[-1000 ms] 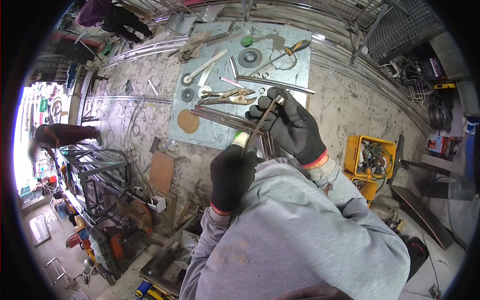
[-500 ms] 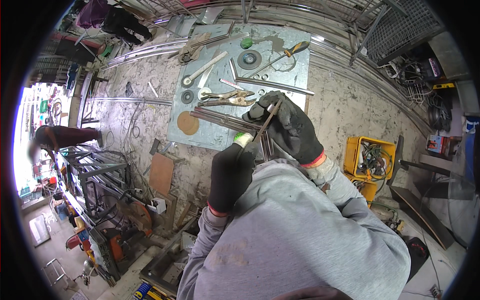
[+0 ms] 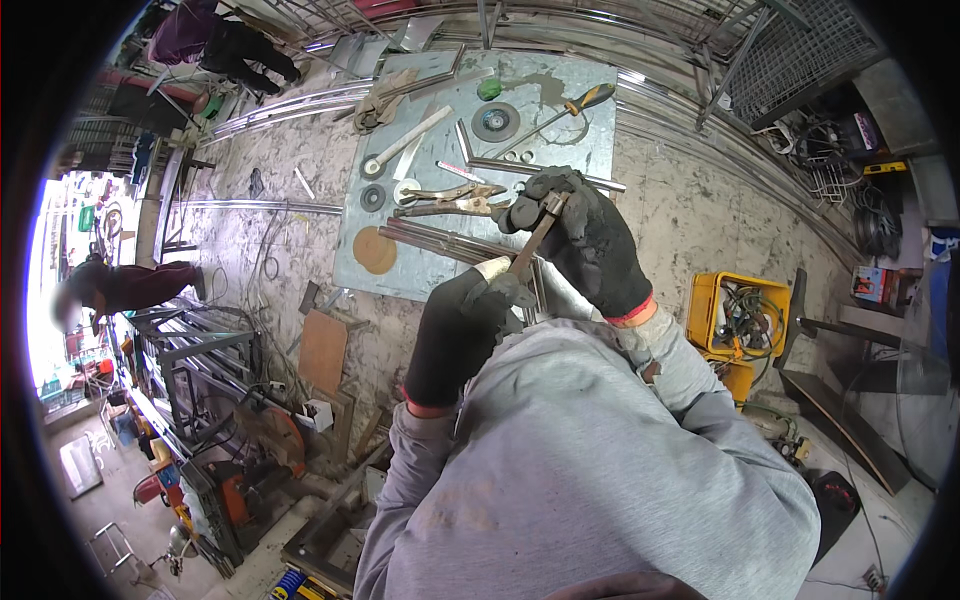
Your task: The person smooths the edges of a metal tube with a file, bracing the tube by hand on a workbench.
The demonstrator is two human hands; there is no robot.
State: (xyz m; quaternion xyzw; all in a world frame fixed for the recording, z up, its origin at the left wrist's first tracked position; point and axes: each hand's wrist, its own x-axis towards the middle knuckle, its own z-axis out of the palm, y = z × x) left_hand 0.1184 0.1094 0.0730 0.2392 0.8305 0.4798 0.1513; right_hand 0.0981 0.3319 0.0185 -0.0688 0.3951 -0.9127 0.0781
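Both hands wear black work gloves and are close together over the near edge of the metal-topped table. My left hand is closed around a narrow, flat brownish bar, which looks like a file and slants up to the right. At its upper end, my right hand pinches a small shiny metal piece, perhaps a short ring. Whether the bar passes into this piece I cannot tell. Several metal tubes lie just beyond my left hand, and locking pliers rest behind them.
On the table lie a screwdriver, a grinding disc, an angled metal tube, brown discs and a rag. A yellow crate stands right. Two people are at the left.
The bar and the small metal piece have turned slightly in my fingers. My left hand has shifted a little, and the green patch on its glove no longer shows.
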